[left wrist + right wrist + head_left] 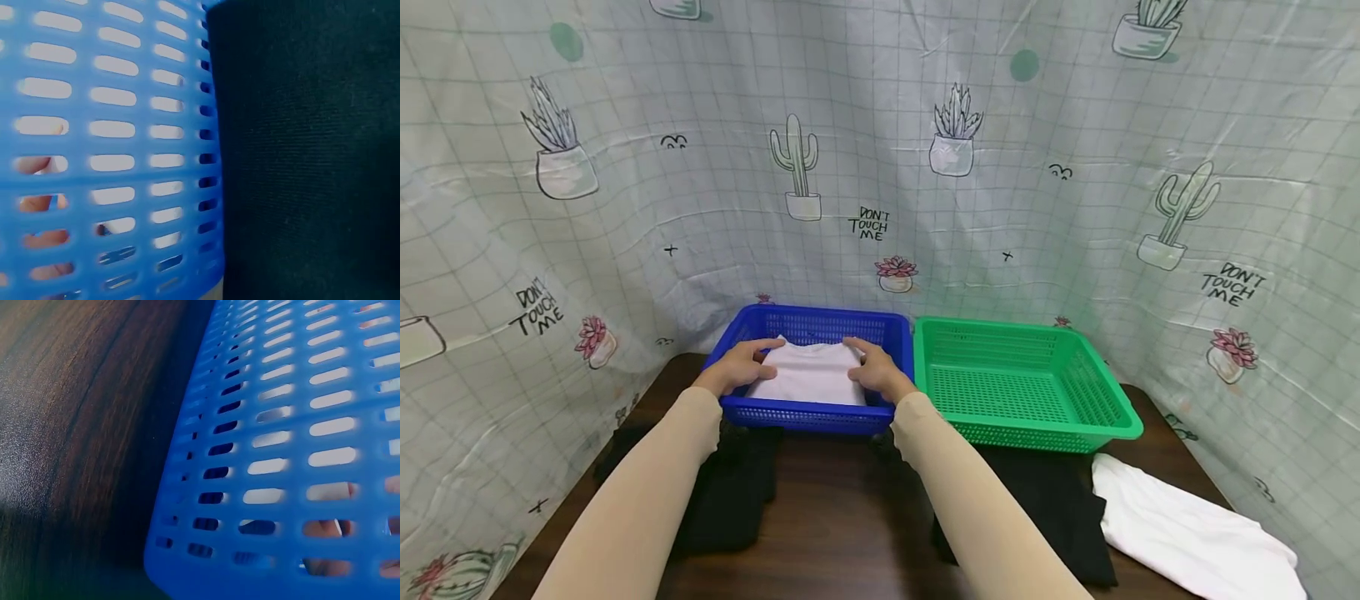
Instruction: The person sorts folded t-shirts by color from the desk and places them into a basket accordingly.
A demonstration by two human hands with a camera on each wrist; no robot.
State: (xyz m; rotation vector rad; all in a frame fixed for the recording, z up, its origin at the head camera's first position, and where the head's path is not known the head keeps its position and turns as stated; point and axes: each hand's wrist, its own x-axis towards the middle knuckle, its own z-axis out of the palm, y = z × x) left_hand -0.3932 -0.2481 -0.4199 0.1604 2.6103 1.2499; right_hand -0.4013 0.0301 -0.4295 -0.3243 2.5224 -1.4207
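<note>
White folded cloth (811, 377): inside blue rectangular slotted-plastic basket (820, 417). Left grip (741, 365) at cloth's 9 o'clock, right grip (880, 372) at 3; both pinching side edges. Dark wood-grain worktop (838, 517) beneath.

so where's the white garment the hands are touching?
In the head view, the white garment lies left of centre inside the blue basket, between the left hand and right hand; the green basket sits to the right.

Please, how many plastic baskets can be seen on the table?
2. The blue basket stands at left, with the left hand and the right hand at the white cloth inside; the green basket stands to its right. None seems hidden.
</note>
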